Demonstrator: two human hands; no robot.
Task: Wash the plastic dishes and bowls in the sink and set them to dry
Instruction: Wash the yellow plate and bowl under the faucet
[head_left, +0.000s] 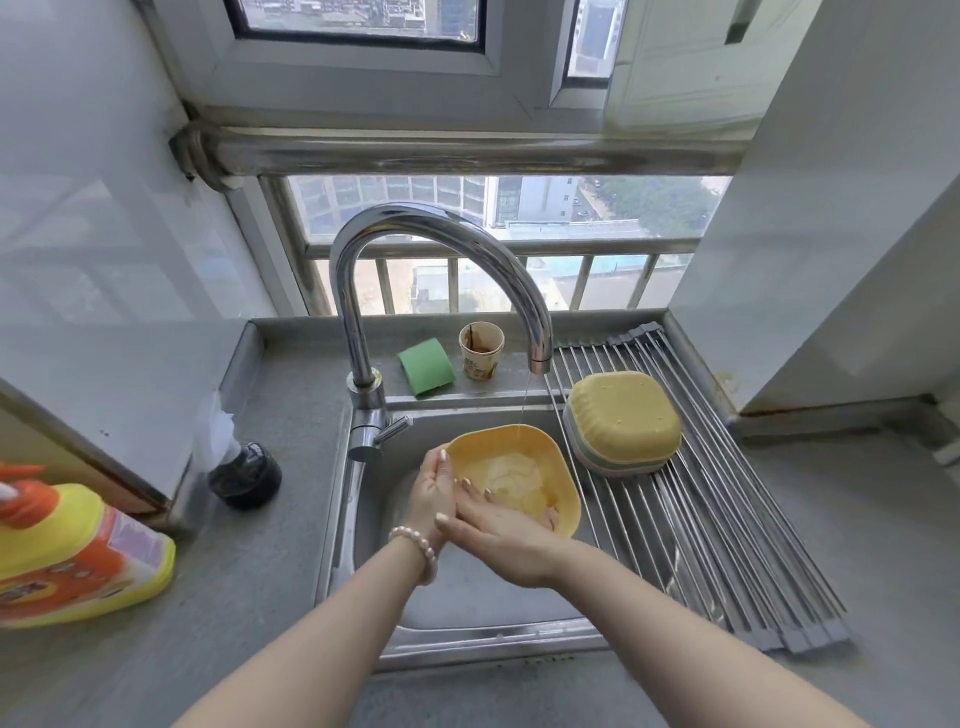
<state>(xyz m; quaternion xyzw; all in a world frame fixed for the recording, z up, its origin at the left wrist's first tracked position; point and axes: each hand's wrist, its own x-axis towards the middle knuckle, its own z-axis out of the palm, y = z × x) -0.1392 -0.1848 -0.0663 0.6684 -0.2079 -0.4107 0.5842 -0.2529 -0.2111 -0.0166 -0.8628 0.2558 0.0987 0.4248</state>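
Note:
A yellow plastic bowl (540, 452) is held tilted over the steel sink (467, 597), with water pooled inside it. My left hand (434, 491) grips the bowl's left rim. My right hand (498, 535) reaches into the bowl, fingers flat against its wet inner surface. A thin stream of water falls from the chrome faucet (441, 234) onto the bowl's far rim. Upside down on the roll-up drying rack (727, 545) at the right sits a stack of bowls (621, 421), yellow on top with pale green and pink edges below.
A green sponge (426, 366) and a stained paper cup (481, 349) stand on the ledge behind the sink. A yellow and orange detergent bottle (67, 556) lies at the left on the counter, near a dark round object (244, 475). A window with bars is behind.

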